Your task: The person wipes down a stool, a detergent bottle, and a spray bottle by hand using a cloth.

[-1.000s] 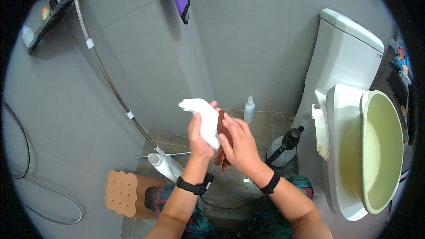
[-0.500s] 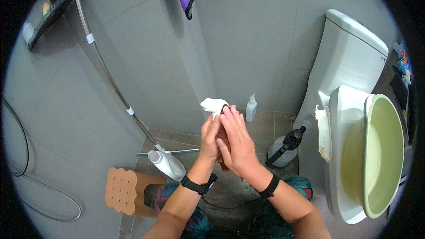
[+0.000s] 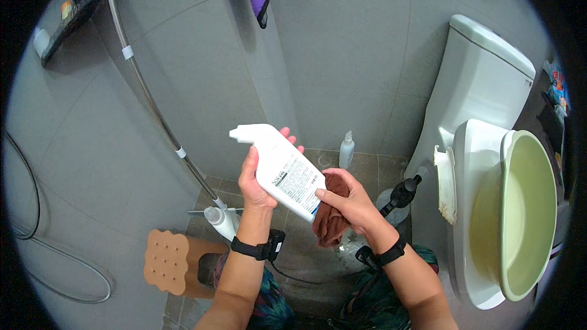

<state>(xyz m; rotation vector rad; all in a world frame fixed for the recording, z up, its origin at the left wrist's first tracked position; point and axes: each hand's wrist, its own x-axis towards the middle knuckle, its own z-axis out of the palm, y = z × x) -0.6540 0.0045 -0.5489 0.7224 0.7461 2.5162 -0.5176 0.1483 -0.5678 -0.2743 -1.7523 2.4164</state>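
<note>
A white plastic bottle (image 3: pixel 284 174) with an angled neck is held tilted in front of me, its neck to the upper left and its printed side facing up. My left hand (image 3: pixel 258 183) wraps round it near the neck, with fingertips showing past the far edge. At the bottle's base, my right hand (image 3: pixel 353 201) presses a brown cloth (image 3: pixel 331 226) against it, the thumb lying on the printed side. The bottle's underside is hidden.
On the right, a pale green basin (image 3: pixel 510 214) rests on the white toilet (image 3: pixel 483 67). A spray bottle (image 3: pixel 400 198), a small clear bottle (image 3: pixel 347 150) and another white bottle (image 3: pixel 221 223) stand on the floor. A tan stool (image 3: pixel 168 263) and long pole (image 3: pixel 150 98) are left.
The bottle has turned from upright between both hands to tilted, label side up. My left hand has shifted left; my right hand has moved down to its base with the cloth.
</note>
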